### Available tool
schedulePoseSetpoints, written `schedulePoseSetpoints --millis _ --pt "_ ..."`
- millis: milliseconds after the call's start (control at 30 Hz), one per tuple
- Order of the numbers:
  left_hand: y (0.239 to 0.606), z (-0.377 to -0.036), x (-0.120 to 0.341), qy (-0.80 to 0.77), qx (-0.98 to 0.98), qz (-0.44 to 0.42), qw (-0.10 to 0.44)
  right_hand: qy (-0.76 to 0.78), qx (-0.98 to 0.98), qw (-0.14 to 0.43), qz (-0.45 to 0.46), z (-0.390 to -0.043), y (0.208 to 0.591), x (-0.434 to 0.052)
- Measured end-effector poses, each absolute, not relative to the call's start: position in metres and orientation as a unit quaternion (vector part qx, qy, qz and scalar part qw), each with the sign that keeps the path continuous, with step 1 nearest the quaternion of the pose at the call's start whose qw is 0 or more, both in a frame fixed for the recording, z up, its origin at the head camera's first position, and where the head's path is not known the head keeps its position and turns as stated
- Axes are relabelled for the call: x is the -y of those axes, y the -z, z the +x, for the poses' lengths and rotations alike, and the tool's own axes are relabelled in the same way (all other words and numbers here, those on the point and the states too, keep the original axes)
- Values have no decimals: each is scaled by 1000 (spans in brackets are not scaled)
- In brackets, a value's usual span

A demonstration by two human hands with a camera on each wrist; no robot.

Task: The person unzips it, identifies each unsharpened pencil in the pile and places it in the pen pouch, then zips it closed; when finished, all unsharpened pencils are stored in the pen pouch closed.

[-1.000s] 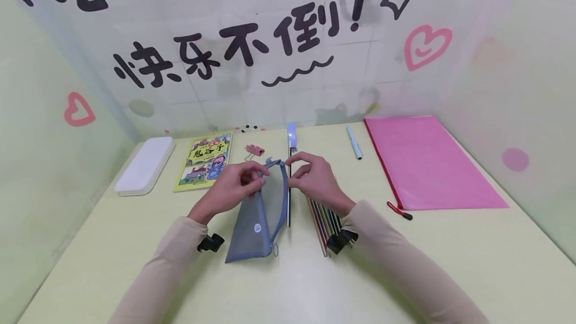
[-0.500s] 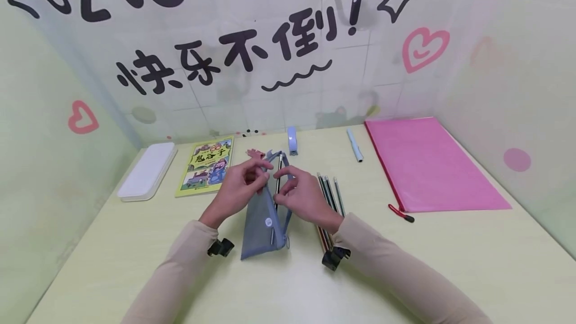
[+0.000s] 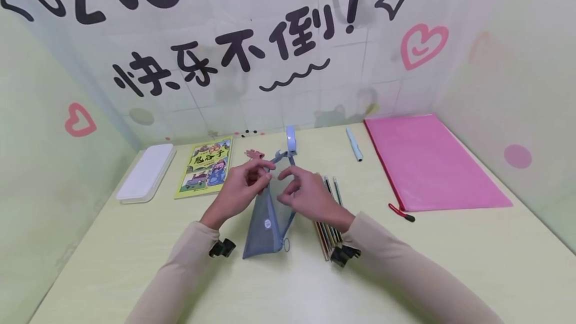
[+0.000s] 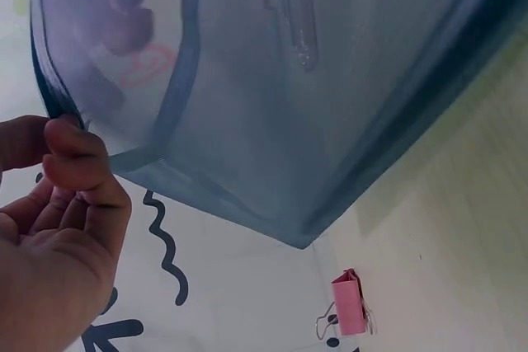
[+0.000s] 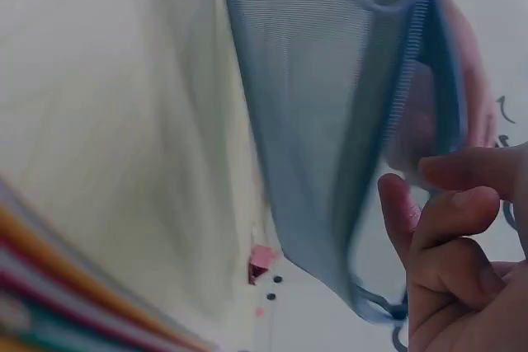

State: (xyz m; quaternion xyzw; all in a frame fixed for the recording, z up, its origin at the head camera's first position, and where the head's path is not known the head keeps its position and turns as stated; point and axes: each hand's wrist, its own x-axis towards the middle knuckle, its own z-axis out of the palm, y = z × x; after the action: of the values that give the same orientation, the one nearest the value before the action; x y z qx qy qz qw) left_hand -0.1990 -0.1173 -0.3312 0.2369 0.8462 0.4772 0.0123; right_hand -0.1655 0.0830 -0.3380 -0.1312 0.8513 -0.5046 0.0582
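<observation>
At mid-table, the left hand [image 3: 238, 191] pinches the mesh pouch's [image 3: 266, 221] open rim while the right hand [image 3: 306, 195], fingers loosely curled and holding nothing, hovers beside it; keeping the mouth wide should let the next of the pencils [image 3: 327, 224] slide in cleanly.

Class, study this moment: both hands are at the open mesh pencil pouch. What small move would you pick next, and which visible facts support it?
Probably the right hand reaches for one of the pencils lying beside it. The left hand pinches the rim of the blue mesh pouch, holding its mouth open; one pen-like item already shows through the mesh in the left wrist view, and the right hand holds nothing.
</observation>
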Motion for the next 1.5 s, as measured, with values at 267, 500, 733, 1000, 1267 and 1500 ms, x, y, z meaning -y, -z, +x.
schedulePoseSetpoints --millis 267,500,733,1000,1267,1500 --pt "327 -199 122 -474 -846 241 22 438 -883 49 -163 -153 345 -122" --pt "323 -203 126 -462 -845 265 39 365 -902 88 -215 -153 359 -133" --pt "321 -203 125 -452 -848 271 49 313 -920 92 -219 -156 363 -129" --pt "322 -202 127 -435 -858 266 55 235 -943 135 -193 -158 365 -108" --pt "323 -202 127 -434 -859 265 63 244 -941 128 -194 -164 368 -95" --pt "322 -204 131 -442 -853 269 70 303 -926 150 -170 -169 369 -101"
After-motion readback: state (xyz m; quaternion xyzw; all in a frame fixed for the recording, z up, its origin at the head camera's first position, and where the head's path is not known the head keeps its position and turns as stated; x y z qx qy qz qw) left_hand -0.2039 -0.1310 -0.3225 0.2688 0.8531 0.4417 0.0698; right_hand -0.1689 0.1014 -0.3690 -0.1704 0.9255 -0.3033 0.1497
